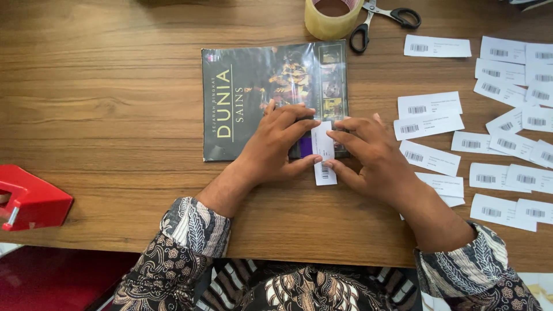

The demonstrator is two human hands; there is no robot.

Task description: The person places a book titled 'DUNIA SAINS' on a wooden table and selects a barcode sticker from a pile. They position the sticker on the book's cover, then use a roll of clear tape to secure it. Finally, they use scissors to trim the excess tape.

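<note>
Head view shows both hands pressing a white barcode label (pixel 324 152) onto the dark book's (pixel 259 98) lower right corner — left hand (pixel 279 141) and right hand (pixel 368 152) pinching its edges. Best smoothed from the middle outward — no wrinkles.

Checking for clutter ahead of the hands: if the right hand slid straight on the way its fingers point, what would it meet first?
The right hand points leftward, fingertips at the white barcode label on the dark book. Just beyond that label it would likely meet the left hand.

Glossy book (pixel 253 98), matt paper label (pixel 324 151), wood-grain table (pixel 103 86).
</note>
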